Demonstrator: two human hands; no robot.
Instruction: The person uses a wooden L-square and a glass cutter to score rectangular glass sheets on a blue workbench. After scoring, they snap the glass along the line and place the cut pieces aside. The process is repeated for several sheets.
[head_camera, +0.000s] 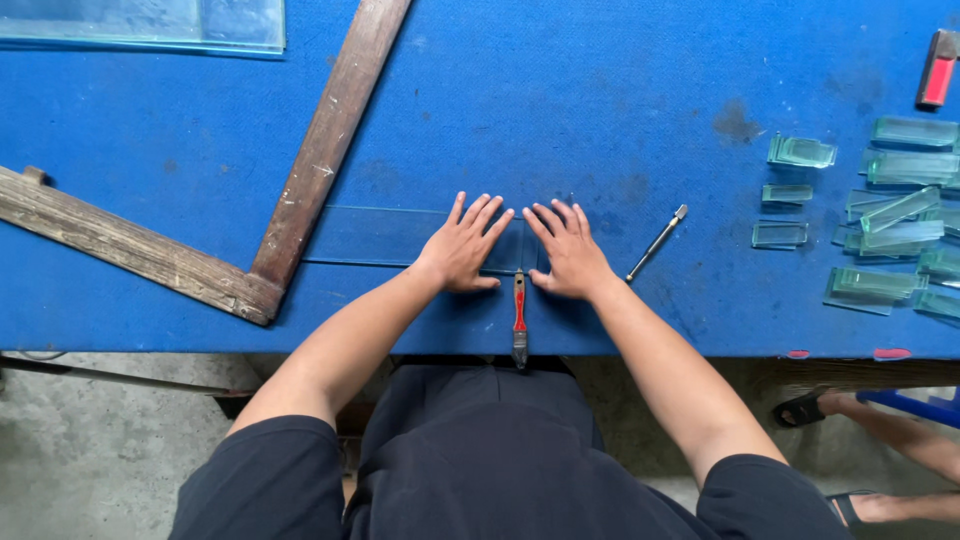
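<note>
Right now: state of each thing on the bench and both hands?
Left hand: flat, fingers spread, pressing on the glass strip.
Right hand: flat, fingers spread, on the same strip's right end.
Glass strip: lying flat against the wooden square.
Red-handled tool: lying loose between the hands, tip under the strip or at its edge, cannot tell.
Metal rod tool: lying untouched.
Wooden square: flat on the blue table.
Cut glass pieces: piled loosely.
</note>
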